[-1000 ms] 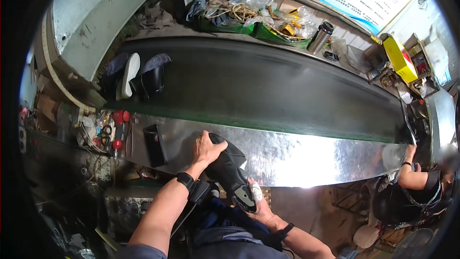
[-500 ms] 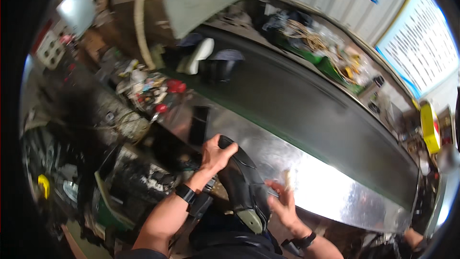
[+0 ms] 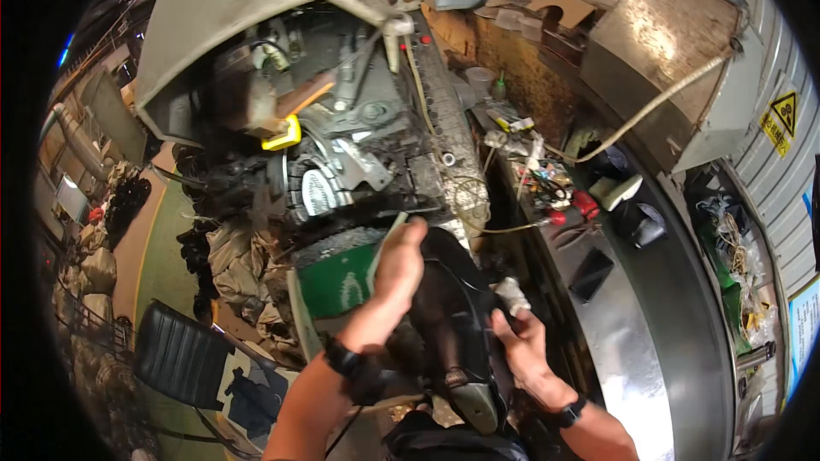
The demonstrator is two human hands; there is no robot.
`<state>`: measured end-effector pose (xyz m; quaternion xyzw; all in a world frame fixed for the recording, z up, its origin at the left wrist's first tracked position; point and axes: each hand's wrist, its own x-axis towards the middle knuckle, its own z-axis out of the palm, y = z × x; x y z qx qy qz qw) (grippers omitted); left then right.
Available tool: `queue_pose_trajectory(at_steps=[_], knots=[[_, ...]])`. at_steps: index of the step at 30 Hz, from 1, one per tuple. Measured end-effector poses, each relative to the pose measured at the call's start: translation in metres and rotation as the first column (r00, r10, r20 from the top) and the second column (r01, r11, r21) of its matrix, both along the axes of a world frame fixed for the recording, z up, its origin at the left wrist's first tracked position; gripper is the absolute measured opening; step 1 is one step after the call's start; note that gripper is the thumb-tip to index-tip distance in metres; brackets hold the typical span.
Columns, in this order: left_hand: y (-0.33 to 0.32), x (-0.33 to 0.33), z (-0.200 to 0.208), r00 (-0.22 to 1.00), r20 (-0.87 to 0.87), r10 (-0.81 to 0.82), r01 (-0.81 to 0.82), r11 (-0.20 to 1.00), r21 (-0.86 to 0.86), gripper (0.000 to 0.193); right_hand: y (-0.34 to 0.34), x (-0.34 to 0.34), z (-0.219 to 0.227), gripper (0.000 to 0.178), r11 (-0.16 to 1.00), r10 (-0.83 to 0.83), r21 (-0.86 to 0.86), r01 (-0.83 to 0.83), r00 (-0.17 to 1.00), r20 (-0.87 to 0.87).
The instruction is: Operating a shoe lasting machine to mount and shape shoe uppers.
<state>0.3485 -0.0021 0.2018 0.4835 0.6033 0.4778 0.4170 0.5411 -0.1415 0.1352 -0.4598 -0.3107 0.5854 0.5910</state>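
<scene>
A black shoe [image 3: 448, 312] hangs before me, its light-coloured heel end [image 3: 477, 403] toward my body. At its far end, my left hand [image 3: 400, 269] is closed along the left edge, with some fingers hidden. My right hand [image 3: 525, 350], beside the shoe's right edge, pinches a small whitish wad [image 3: 512, 296] between thumb and fingers; its exact kind is unclear. Beyond the shoe stands a machine with a raised grey hood [image 3: 256, 0], a ridged wheel [image 3: 318, 190] and a yellow-edged part [image 3: 284, 135].
To the right runs a dark conveyor belt [image 3: 675, 290] with a metal ledge [image 3: 628, 350] carrying a black phone [image 3: 591, 275]. Shoe pieces [image 3: 617, 192] lie farther up the belt. A green panel [image 3: 337, 277] sits below the machine, and a black chair [image 3: 179, 354] stands at the left.
The view has swung left from the belt to the machine. Both hands have come along with the shoe, which now sits in front of the machine.
</scene>
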Motion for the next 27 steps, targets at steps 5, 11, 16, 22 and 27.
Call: queue_pose_trajectory(at_steps=[5,11,16,22,27], knots=[[-0.012,-0.148,0.015,0.710,0.703,-0.050,0.057,0.998,0.013,0.039,0.059,-0.133,0.012,0.028,0.960,-0.167,-0.218,0.178,0.984,0.069],[-0.029,-0.205,-0.005,0.571,0.817,0.079,-0.027,0.997,-0.078,0.042,0.110,-0.206,0.027,0.021,0.976,0.211,0.023,-0.217,0.907,-0.364],[-0.026,-0.210,-0.015,0.475,0.856,0.206,-0.068,0.978,-0.198,0.037,0.155,-0.241,0.020,0.017,0.976,0.196,-0.031,-0.217,0.928,-0.316],[0.015,-0.223,-0.037,0.528,0.762,0.375,-0.136,0.923,-0.359,0.035,0.198,-0.254,-0.001,0.025,0.953,0.120,-0.236,-0.189,0.954,-0.276],[0.037,-0.222,-0.055,0.405,0.824,0.397,-0.175,0.918,-0.357,0.034,0.211,-0.255,-0.008,0.027,0.958,0.114,-0.236,-0.161,0.973,-0.202]])
